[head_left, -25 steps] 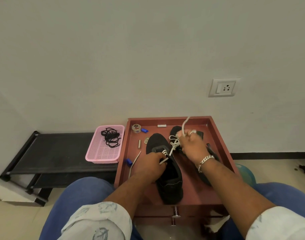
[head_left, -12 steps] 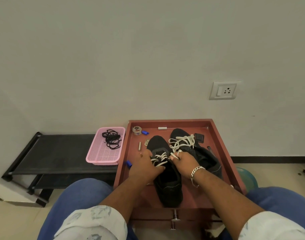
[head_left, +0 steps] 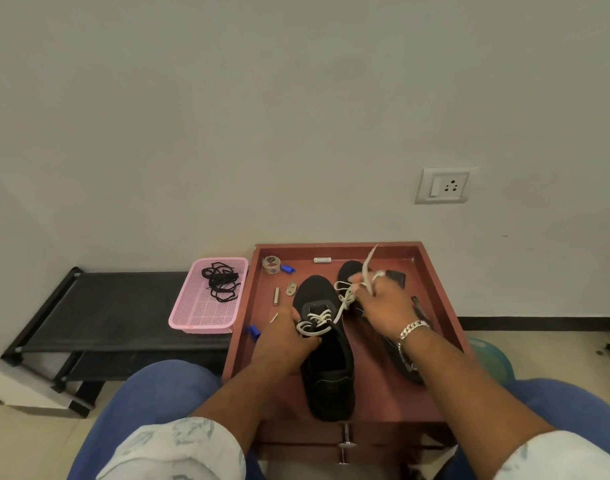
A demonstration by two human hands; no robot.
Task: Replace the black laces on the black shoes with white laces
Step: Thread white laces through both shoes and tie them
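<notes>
A black shoe [head_left: 326, 368] lies in the middle of the red-brown tray [head_left: 438, 289], toe pointing away, with a white lace [head_left: 317, 320] threaded through its front eyelets. My left hand [head_left: 286, 336] grips the shoe's left side beside the laced part. My right hand [head_left: 383, 306] pinches the lace's free end, which sticks up toward the wall. The second black shoe [head_left: 348, 270] lies to the right, mostly hidden behind my right hand. Removed black laces [head_left: 220, 280] sit in a pink basket [head_left: 206, 313].
Small items lie on the tray's far left: a tape roll [head_left: 271, 265], blue caps [head_left: 288, 269], a metal pin [head_left: 276, 295], a white tube [head_left: 322, 260]. A black low rack [head_left: 99, 306] stands left, under the basket. A teal ball [head_left: 490, 358] sits right of the tray.
My right hand has lifted up and away from the shoe, pulling the white lace end taut and upward. My left hand stays on the shoe's left side.
</notes>
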